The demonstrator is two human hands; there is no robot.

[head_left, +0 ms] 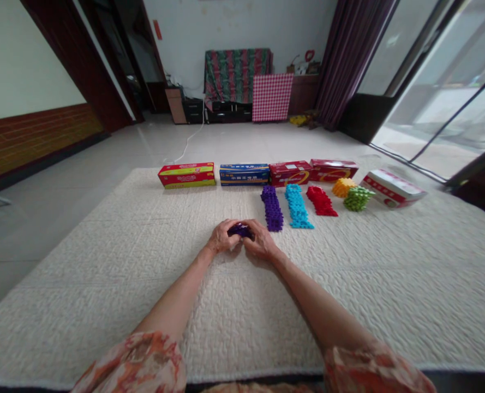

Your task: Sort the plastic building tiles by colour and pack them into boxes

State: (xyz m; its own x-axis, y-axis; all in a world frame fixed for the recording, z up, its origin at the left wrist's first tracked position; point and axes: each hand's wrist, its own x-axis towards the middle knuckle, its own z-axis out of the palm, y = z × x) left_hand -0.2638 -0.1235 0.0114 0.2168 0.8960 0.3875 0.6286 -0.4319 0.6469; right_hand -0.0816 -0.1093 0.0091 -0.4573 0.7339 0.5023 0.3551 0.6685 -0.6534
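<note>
Near the middle of the cream quilted cover [152, 305], my left hand [224, 237] and my right hand [260, 238] are curled around a small purple plastic building piece [240, 231]. Fingers from both hands close over it, so its exact shape is partly hidden. Just to the right lies a purple strip of joined plastic building pieces [272, 209], apart from my right hand. Beyond that sit a light blue strip [297, 206] and a red strip [322, 201] of the same knobbly kind.
A red-and-yellow box [188, 176], a blue box [244, 174] and two dark red boxes [289, 173] stand in a row behind. To the right are an orange cluster [344, 187], a green cluster [357, 198] and a white-and-red box [393, 188].
</note>
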